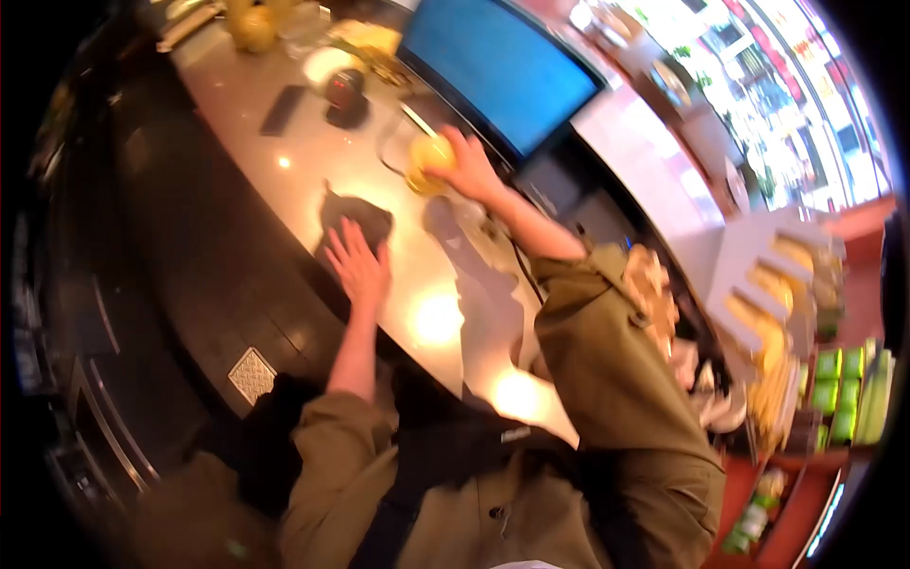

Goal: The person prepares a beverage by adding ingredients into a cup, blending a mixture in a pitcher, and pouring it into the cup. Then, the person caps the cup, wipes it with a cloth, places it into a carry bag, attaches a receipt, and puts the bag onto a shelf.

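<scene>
My right hand [471,171] is closed around a yellow cup [429,163] above the pale counter [417,256], beside the lower edge of the monitor. A white straw-like stick [415,120] shows at the cup's upper side; blur hides its exact join. Near the counter's front edge, my left hand [360,267] has its fingers spread. They reach over a dark grey patch [365,214] that looks like a folded cloth. Whether the fingers press on it I cannot tell.
A monitor [498,71] with a blue screen stands at the back. Left of it are a dark rounded device [344,87] with red lights and a flat dark pad [282,111]. Paper-like items [649,284] crowd my right side. Dark flooring [209,237] lies left of the counter.
</scene>
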